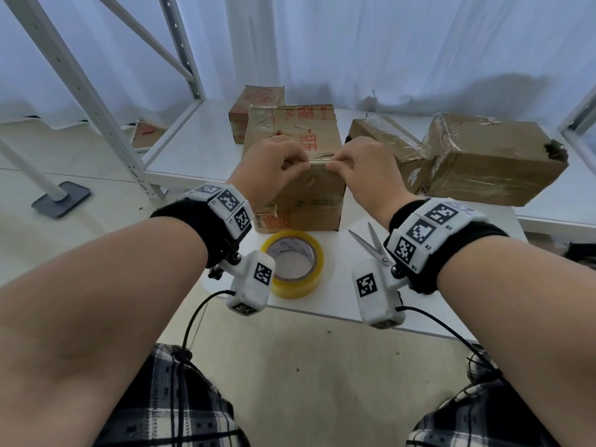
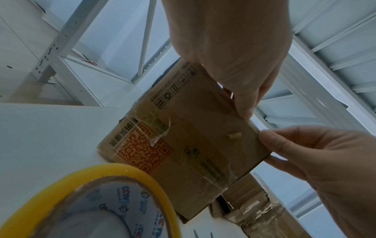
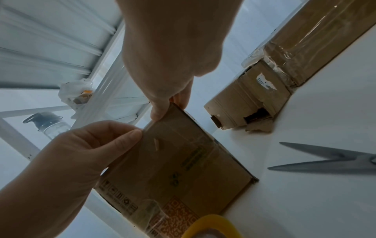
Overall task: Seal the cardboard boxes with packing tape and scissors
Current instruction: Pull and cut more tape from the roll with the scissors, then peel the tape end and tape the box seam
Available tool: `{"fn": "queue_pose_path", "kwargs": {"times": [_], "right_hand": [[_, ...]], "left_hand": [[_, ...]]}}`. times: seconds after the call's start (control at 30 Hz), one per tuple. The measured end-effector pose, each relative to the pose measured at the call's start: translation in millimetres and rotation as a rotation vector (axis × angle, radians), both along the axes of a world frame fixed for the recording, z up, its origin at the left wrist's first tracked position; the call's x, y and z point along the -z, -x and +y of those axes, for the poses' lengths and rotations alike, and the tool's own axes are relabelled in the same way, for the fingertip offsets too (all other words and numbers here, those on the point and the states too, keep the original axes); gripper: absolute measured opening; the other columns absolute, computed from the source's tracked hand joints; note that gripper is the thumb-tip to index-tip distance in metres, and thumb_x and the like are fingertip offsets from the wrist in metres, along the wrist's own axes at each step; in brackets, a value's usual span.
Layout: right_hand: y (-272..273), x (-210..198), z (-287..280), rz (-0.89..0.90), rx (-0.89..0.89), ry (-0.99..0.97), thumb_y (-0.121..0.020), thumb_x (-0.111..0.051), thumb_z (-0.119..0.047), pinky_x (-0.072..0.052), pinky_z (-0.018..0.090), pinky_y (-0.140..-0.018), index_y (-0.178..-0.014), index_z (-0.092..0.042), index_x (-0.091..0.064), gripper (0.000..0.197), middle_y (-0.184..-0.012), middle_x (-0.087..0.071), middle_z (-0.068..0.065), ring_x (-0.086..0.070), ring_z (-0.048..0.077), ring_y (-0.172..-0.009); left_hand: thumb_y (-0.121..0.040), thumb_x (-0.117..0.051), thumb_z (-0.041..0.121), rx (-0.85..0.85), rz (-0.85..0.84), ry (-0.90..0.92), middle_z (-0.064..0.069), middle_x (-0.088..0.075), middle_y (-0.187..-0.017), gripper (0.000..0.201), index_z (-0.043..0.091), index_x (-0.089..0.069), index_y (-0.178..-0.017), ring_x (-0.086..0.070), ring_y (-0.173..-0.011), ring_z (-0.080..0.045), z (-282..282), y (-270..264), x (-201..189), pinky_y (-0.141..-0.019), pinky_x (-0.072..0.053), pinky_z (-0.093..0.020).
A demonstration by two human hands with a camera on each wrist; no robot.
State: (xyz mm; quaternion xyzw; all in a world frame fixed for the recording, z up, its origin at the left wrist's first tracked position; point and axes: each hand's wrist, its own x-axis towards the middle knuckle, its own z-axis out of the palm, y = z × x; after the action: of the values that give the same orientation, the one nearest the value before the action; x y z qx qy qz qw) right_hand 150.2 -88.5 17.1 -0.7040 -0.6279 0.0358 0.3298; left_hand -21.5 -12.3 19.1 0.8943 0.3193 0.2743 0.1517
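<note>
My left hand (image 1: 269,162) and right hand (image 1: 361,166) pinch the clear tape strip (image 1: 317,161) along the cardboard box's (image 1: 309,201) top front edge; tape roll (image 1: 295,264) and scissors (image 1: 374,245) lie nearby.

This looks like a packing or storeroom corner. White slotted metal racking (image 1: 80,82) stands along a wall hung with white sheeting (image 1: 403,43), and a white tabletop (image 1: 329,295) carries several worn, re-taped cardboard boxes (image 1: 493,162), a roll of packing tape (image 1: 295,264) and scissors (image 1: 371,245). The floor (image 1: 290,366) is pale and bare, with another box (image 1: 149,133) low on the racking.
</note>
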Motion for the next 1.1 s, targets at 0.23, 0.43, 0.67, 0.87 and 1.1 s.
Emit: {"fn": "queue_pose_path", "kwargs": {"times": [0.23, 0.43, 0.67, 0.87, 1.1], "right_hand": [[-2.5, 2.6, -1.7, 0.095, 0.085, 0.005, -0.084, -0.071, -0.036, -0.035, 0.021, -0.064, -0.082, -0.012, -0.06, 0.027, -0.082, -0.058, 0.0, -0.05, 0.013, -0.076], [-4.8, 2.5, -0.5, 0.224, 0.189, 0.016, -0.082, -0.073, -0.038, -0.034, 0.018, -0.062, -0.083, -0.014, -0.06, 0.027, -0.077, -0.056, -0.005, -0.051, 0.012, -0.078], [-2.4, -5.3, -6.6, 0.205, 0.225, 0.089, -0.087, -0.067, -0.038, -0.022, 0.021, -0.065, -0.066, -0.007, -0.06, 0.039, -0.078, -0.062, 0.008, -0.047, 0.016, -0.079], [-9.9, 3.0, -8.3, 0.267, 0.142, 0.254, -0.086, -0.072, -0.023, -0.045, 0.026, -0.063, -0.066, -0.012, -0.059, 0.026, -0.073, -0.063, 0.003, -0.057, 0.014, -0.068], [-4.9, 2.2, -33.4, 0.137, 0.1, 0.363, -0.089, -0.067, -0.024, -0.039, 0.02, -0.055, -0.063, -0.01, -0.056, 0.032, -0.063, -0.056, 0.0, -0.053, 0.01, -0.058]], "left_hand": [[-0.089, -0.066, 0.029, -0.028, -0.043, 0.099, 0.004, -0.06, -0.091, 0.016, 0.015, -0.062, -0.083, -0.056, -0.087, -0.014, 0.6, -9.3, -0.1, -0.083, -0.05, -0.026], [-0.092, -0.061, 0.025, -0.033, -0.006, 0.055, 0.004, -0.057, -0.101, 0.015, 0.013, -0.067, -0.099, -0.049, -0.092, -0.01, -2.4, -19.6, -3.0, -0.075, -0.034, -0.004], [-0.091, -0.063, 0.019, 0.04, 0.039, -0.025, -0.007, -0.063, -0.099, 0.015, 0.005, -0.068, -0.089, -0.055, -0.096, -0.021, 1.5, -7.7, -1.1, -0.086, -0.045, -0.032], [-0.096, -0.055, 0.018, -0.01, 0.118, -0.078, -0.007, -0.058, -0.099, 0.015, 0.005, -0.058, -0.091, -0.048, -0.088, -0.017, -2.7, -16.1, -4.9, -0.076, -0.034, -0.023], [-0.095, -0.057, 0.028, 0.014, 0.239, -0.08, 0.002, -0.05, -0.087, 0.019, 0.016, -0.047, -0.084, -0.046, -0.079, -0.014, -41.0, -8.5, -9.2, -0.073, -0.037, -0.024]]}}
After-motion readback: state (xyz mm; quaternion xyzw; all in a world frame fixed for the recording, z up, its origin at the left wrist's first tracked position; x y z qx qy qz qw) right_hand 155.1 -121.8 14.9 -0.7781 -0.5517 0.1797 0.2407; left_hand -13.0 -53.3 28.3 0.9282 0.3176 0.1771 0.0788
